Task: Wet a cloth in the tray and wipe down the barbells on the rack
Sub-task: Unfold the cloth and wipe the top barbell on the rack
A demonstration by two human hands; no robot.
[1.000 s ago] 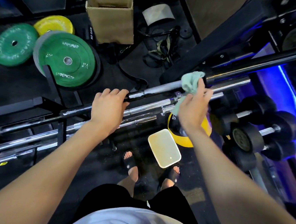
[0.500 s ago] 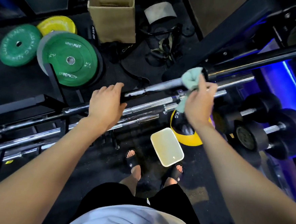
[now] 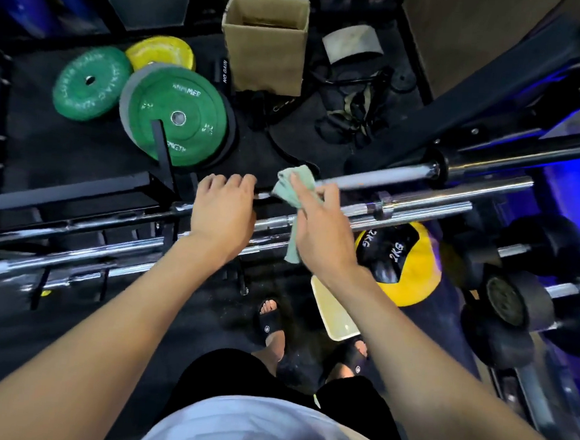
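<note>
Cloth pinched on barbell by right hand grip, left hand curled round bar, tray on floor

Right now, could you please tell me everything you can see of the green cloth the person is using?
The cloth is pale green, soft and crumpled, apparently thin fabric. The right hand grips it, fingers wrapped over the top barbell, pressing its bunched upper part against the grey shaft. A loose tail hangs below the palm, across the lower bars. The left hand grips the same bar just beside it without touching the cloth. Whether it is wet cannot be told.
</note>
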